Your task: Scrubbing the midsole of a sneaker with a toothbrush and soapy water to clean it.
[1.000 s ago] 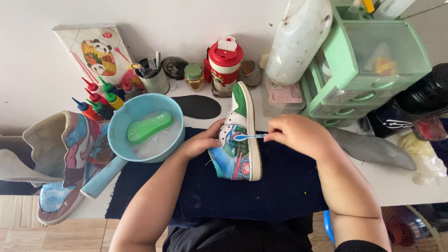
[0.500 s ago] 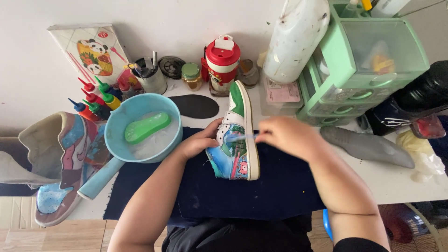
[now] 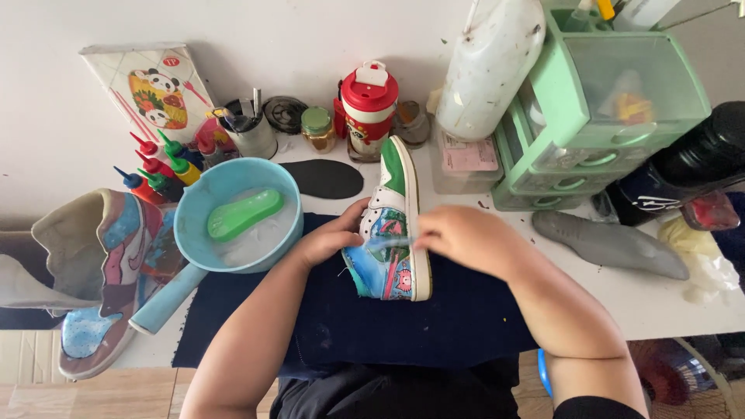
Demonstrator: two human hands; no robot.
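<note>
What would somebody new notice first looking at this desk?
The brightly painted sneaker with a green heel, lying on its side on the dark blue cloth at the centre, with the left hand steadying it and the right hand over its side. To its left, a light blue plastic basin holds a green brush.

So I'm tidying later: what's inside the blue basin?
The blue basin holds a green brush-like block lying in what looks like water. Anything beneath the block is hidden.
</note>
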